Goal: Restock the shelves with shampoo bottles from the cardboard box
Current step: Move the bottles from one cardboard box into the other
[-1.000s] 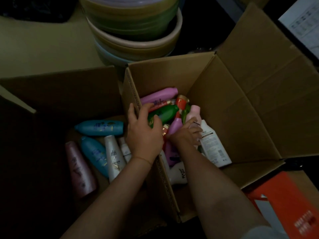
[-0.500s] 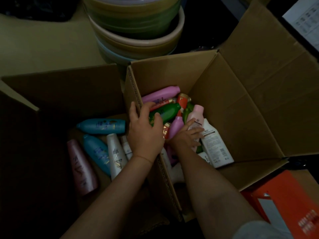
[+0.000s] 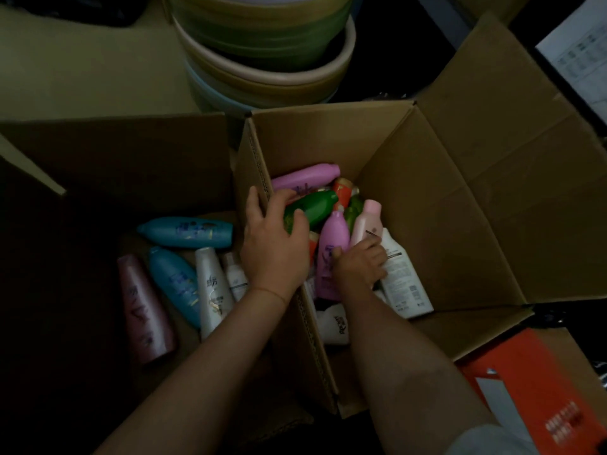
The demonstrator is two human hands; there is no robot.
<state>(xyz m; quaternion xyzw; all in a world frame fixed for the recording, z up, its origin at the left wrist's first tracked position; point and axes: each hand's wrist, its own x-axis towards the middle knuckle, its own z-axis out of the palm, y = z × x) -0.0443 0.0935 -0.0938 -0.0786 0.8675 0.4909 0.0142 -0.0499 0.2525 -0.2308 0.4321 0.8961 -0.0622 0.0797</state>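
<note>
An open cardboard box [image 3: 427, 205] holds several shampoo bottles lying jumbled. My left hand [image 3: 274, 244] curls over the box's left wall and grips a green bottle [image 3: 312, 208]. My right hand [image 3: 359, 266] is inside the box, its fingers around the lower part of a purple bottle [image 3: 333, 247]. A pale pink bottle [image 3: 369, 221] and a white bottle [image 3: 402, 280] lie right beside that hand. A larger pink-purple bottle [image 3: 305, 177] lies at the back of the box.
A second open box [image 3: 115, 152] on the left holds two blue bottles [image 3: 187, 231], a white one [image 3: 212, 290] and a mauve one [image 3: 143, 310]. Stacked plastic basins [image 3: 266, 54] stand behind. An orange carton [image 3: 538, 389] lies at lower right.
My right hand has shifted from the pale pink bottle to the purple bottle, which now stands more upright. My left hand has closed further round the green bottle.
</note>
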